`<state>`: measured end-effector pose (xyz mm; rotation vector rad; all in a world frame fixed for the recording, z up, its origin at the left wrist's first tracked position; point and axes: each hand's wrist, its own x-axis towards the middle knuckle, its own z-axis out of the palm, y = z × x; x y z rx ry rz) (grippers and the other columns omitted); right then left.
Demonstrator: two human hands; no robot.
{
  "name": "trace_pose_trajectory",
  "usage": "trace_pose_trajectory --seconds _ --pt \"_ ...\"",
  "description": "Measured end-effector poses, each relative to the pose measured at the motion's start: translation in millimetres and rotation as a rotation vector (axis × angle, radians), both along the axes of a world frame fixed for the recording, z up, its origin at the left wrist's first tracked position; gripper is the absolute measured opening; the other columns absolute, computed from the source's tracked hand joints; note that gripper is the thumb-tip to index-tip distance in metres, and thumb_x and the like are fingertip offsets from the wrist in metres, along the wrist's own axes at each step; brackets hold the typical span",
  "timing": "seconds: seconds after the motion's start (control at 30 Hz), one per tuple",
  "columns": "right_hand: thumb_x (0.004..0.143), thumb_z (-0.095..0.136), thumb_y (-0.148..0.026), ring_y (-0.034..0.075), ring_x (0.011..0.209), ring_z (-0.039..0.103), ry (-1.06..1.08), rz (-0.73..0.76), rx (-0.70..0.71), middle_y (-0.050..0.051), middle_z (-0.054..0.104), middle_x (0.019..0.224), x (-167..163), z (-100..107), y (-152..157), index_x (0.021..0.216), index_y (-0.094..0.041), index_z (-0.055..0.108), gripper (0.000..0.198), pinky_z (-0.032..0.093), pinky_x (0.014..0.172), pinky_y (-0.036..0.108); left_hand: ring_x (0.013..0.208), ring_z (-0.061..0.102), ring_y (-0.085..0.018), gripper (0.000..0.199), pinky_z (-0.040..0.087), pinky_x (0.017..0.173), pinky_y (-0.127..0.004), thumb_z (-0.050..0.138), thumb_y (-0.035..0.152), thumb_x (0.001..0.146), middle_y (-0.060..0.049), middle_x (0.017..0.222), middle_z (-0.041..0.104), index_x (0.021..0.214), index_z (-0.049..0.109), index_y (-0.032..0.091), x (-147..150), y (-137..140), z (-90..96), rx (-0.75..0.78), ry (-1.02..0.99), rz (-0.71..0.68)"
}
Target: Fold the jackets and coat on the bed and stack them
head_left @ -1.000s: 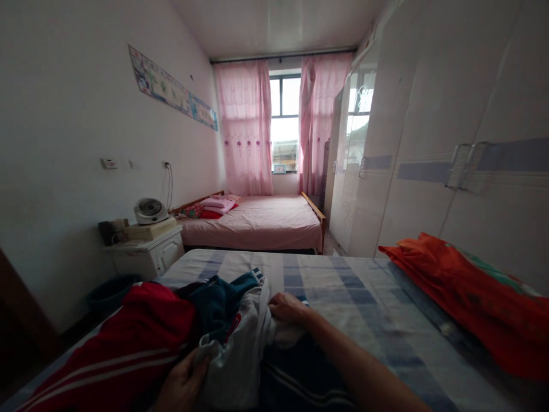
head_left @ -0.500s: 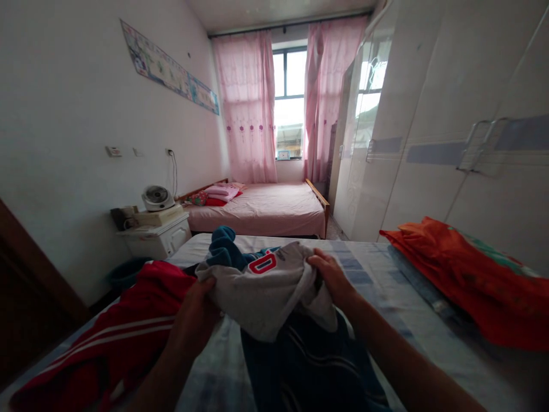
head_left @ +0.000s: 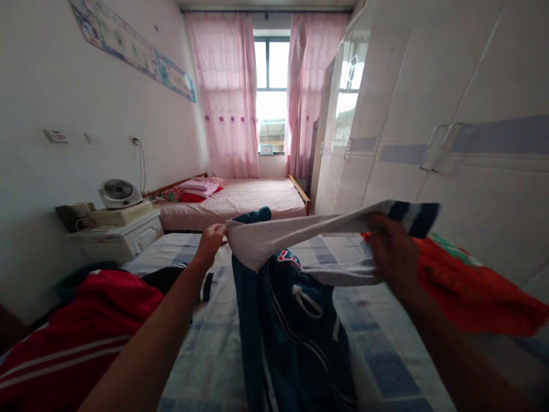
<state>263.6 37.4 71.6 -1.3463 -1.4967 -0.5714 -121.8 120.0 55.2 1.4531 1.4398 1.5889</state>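
A long grey sleeve [head_left: 295, 230] with a navy-and-white striped cuff is stretched across in front of me, above the bed. My left hand [head_left: 210, 245] pinches its left end, beside a bunched teal part. Near the cuff, my right hand [head_left: 392, 249] is closed round the grey cloth. A second grey strip runs from below that hand toward the middle. Dark navy clothing [head_left: 300, 343] with white piping, a white drawstring and a red-and-white letter patch hangs or lies beneath. I cannot tell whether it is all one garment.
Red clothing [head_left: 86, 326] with white stripes lies on the left of the bed [head_left: 381, 355], beside a black piece. Folded orange clothing [head_left: 476, 286] lies on the right. Beyond are a pink bed [head_left: 257, 194], a nightstand [head_left: 124, 234] with a fan, and white wardrobes [head_left: 484, 183].
My hands have moved apart, the right one outward and up, drawing the bunched grey cloth into a long sleeve. More navy clothing shows below. The view has shifted to the right.
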Motion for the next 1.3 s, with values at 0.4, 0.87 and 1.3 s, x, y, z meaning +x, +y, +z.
trace_pose_trajectory --seconds 0.4,0.87,1.3 --pt "0.071 0.048 -0.027 0.031 0.124 0.042 -0.146 0.211 -0.913 0.016 0.05 0.133 -6.5 -117.7 -1.6 0.13 -0.012 0.048 0.061 0.027 0.102 0.051 0.13 0.037 -0.025 0.049 0.031 0.107 -0.04 0.052 0.03 0.082 -0.011 0.144 0.037 0.129 0.047 0.018 49.4 -83.2 -82.5 -0.025 0.993 -0.23" --pt "0.083 0.028 -0.044 0.025 0.086 0.061 0.304 -0.073 -0.577 0.013 0.065 0.097 36.4 -48.3 23.6 0.11 -0.016 0.054 0.047 0.046 0.074 0.035 0.081 0.063 -0.022 0.029 0.045 0.07 -0.029 0.031 0.028 0.086 -0.009 0.085 0.067 0.084 0.058 0.018 4.8 -20.8 -35.5 -0.172 0.84 0.202" --pt "0.083 0.036 -0.035 0.029 0.097 0.059 -0.067 0.014 -0.675 0.014 0.062 0.1 4.2 -125.7 -43.4 0.095 -0.019 0.058 0.03 0.045 0.087 0.042 0.12 0.05 -0.032 0.066 0.044 0.095 -0.042 0.038 0.042 0.082 -0.019 0.139 0.043 0.138 0.032 0.008 -44.7 -128.8 -113.6 -0.241 0.854 0.241"
